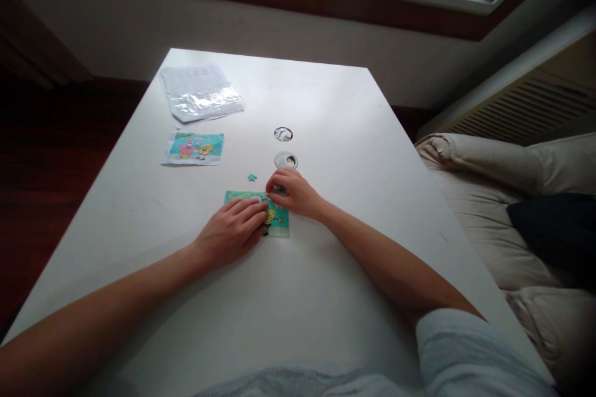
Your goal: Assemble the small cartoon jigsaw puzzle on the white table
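Observation:
A small jigsaw puzzle (279, 223) with a green and yellow cartoon picture lies flat on the white table. My left hand (233, 226) rests on its left and middle part with the fingers stretched out, hiding much of the picture. At the upper right corner of the puzzle, my right hand (293, 194) is closed in a pinch. A bit of dark green puzzle piece (280, 189) shows between its fingers, partly hidden. One loose teal puzzle piece (252, 177) lies just beyond the puzzle's top edge.
A printed picture sheet (195, 149) with the cartoon figures lies to the left. Behind it are papers in a clear plastic sleeve (200, 93). Two round holes, one with a grey cap (282, 160), sit in the white table (326, 111). A beige sofa (484, 217) stands at the right.

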`<state>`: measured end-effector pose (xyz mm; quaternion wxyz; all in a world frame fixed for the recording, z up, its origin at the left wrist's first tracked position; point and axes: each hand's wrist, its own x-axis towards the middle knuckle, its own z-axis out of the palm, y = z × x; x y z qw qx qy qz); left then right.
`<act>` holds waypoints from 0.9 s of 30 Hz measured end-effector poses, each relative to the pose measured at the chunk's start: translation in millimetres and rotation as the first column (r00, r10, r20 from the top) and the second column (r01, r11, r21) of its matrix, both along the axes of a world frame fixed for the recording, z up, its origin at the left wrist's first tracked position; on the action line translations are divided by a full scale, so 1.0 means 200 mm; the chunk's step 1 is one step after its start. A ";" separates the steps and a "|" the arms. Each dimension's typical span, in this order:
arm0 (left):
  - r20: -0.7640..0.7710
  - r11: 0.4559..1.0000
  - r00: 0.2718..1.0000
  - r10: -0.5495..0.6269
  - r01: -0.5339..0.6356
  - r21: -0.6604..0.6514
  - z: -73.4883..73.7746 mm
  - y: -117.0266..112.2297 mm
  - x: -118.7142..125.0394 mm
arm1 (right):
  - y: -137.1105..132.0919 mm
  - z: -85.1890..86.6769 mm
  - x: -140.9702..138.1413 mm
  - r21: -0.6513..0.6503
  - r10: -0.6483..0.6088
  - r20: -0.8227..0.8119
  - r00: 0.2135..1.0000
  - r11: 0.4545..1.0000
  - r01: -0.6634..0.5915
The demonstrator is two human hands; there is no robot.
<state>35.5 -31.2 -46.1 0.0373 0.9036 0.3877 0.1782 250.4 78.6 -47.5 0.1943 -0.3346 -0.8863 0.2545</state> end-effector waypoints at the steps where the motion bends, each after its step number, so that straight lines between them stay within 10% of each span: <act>1: -0.001 1.000 1.000 -0.001 0.001 0.002 0.00 0.00 0.00 | 0.00 0.00 0.00 0.005 -0.012 0.002 1.000 1.000 0.012; 27: 0.022 0.999 0.999 0.027 -0.026 -0.042 0.00 0.02 0.00 | -0.04 -0.02 0.00 0.096 -0.088 0.081 0.993 0.992 0.080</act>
